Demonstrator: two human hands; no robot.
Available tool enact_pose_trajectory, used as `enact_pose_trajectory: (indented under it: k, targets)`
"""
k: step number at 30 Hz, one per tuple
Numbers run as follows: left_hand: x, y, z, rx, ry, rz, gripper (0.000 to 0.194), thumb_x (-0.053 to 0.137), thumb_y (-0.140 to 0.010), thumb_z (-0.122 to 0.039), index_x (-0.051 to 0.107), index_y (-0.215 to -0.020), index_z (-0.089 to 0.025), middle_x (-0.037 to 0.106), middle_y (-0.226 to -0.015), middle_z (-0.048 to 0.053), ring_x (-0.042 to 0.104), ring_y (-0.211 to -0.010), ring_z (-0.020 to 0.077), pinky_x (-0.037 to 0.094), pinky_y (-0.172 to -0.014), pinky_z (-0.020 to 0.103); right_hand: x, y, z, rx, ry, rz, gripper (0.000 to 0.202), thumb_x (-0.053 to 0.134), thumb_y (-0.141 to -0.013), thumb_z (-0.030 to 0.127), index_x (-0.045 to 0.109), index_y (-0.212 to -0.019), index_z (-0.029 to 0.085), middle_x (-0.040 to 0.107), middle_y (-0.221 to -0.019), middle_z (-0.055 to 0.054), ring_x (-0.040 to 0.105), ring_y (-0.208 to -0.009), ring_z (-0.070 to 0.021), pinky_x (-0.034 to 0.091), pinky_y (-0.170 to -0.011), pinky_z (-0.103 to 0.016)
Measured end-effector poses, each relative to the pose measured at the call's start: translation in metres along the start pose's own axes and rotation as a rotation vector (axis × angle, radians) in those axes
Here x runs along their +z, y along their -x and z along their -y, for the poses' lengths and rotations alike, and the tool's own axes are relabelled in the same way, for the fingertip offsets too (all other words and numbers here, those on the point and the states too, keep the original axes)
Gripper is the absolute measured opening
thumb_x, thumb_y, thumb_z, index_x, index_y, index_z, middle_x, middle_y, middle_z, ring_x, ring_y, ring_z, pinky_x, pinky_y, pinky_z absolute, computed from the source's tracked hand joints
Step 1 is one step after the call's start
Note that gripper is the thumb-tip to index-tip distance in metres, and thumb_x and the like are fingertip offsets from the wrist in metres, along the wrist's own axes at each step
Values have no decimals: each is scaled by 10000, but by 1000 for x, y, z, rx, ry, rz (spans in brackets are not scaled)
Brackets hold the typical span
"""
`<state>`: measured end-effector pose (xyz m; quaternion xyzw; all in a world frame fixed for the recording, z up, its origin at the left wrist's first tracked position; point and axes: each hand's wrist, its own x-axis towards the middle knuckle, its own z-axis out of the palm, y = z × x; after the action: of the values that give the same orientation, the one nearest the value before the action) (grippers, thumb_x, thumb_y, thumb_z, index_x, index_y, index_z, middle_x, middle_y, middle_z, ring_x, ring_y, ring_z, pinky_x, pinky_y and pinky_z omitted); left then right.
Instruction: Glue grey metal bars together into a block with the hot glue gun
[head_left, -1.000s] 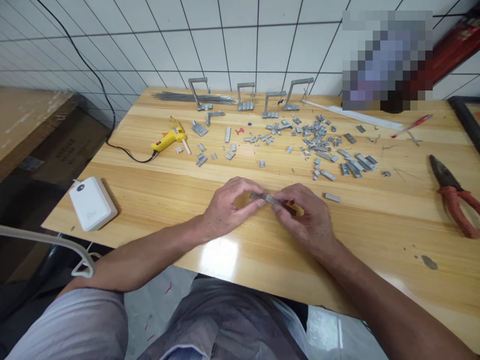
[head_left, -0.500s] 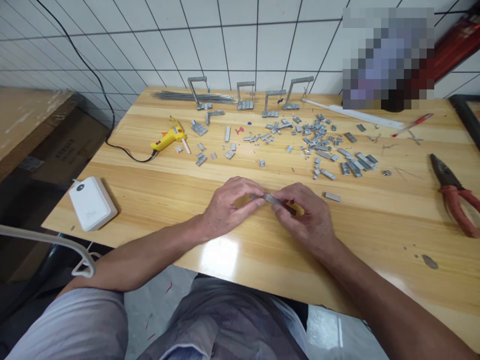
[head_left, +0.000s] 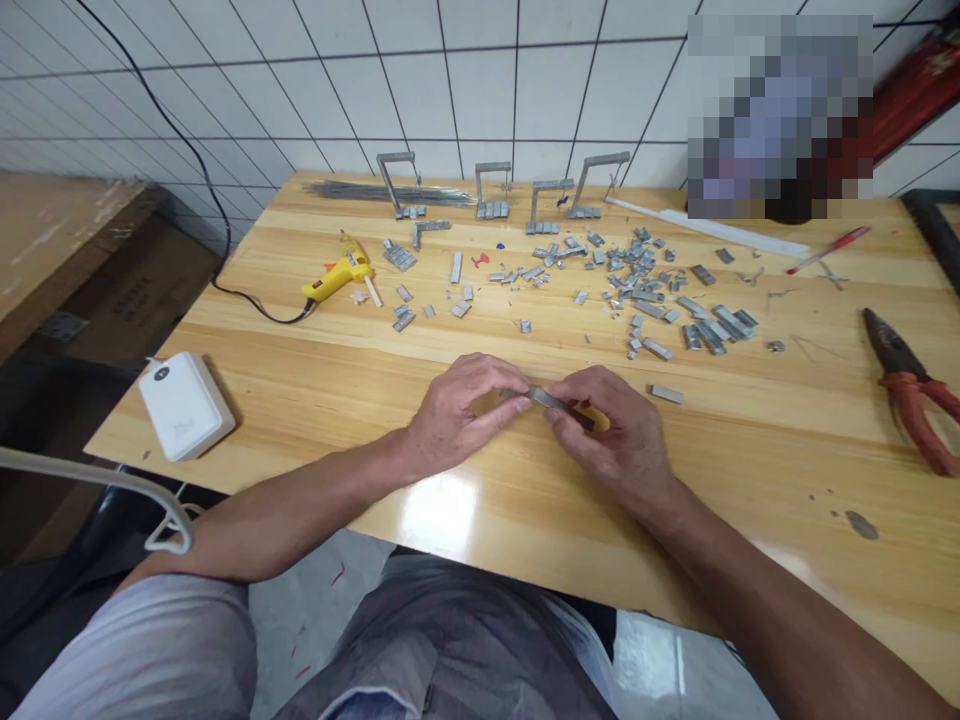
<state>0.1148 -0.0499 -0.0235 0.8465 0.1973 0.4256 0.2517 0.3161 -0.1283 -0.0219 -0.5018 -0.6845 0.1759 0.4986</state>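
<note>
**Two Hands Gripped a Metal Strip Over the Near Part of the Counter**

Near the middle of the wooden counter, the left hand and right hand held a thin grey metal strip between them. The fingers of the left hand were pinched on its left end; those of the right hand were closed around its right part. Whether the strip touched the counter could not be told.

A white power bank lay at the near left, and pliers with red handles lay at the right. Just beyond the right hand, to its right, was a lone metal block.

Farther off, scattered metal pieces spread from the middle to the right, with a yellow glue gun to their left and a red pen to their right.

Toward the far edge stood four upright metal frames. A bundle of thin rods lay at the far left, partly behind the leftmost frame, and beyond rose the white tiled wall.
</note>
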Motion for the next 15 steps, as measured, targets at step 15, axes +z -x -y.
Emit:
enact_pose_trajectory:
  k: [15]
  targets:
    - [1, 0, 0, -31, 4, 3, 51, 743, -976, -238, 718, -1002, -202, 809, -937, 61, 768, -898, 184, 579, -841, 337, 1, 0, -1, 22, -40, 2, 177, 663, -897, 116, 745, -965, 257, 692, -812, -16, 636, -716, -160, 495, -595, -295]
